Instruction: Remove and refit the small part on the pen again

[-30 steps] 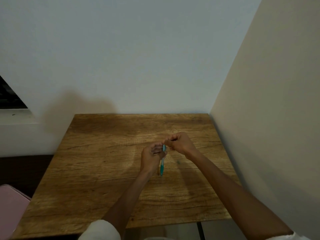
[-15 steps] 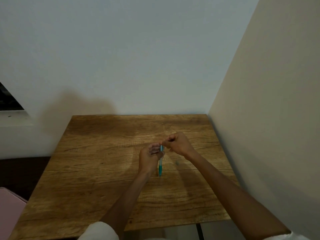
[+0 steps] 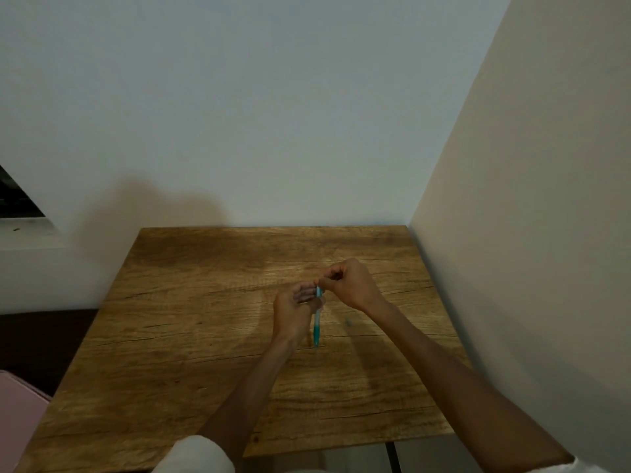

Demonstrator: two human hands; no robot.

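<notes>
Evidently mid-assembly: left hand (image 3: 296, 310) grips the teal pen (image 3: 317, 322) upright, right hand (image 3: 348, 283) pinches its top; steady alignment probably comes next.

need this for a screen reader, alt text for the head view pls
Two hands meet over a wooden table: the left hand grips a teal pen, and the right hand pinches its top end. Pale walls meet behind the table.

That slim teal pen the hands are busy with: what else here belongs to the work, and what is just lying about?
In use:
- slim teal plastic pen
- left hand, gripping its barrel
- right hand, pinching its top end

Just there:
- brown wooden table
- small dark speck on it
- pink object at the left edge
</notes>
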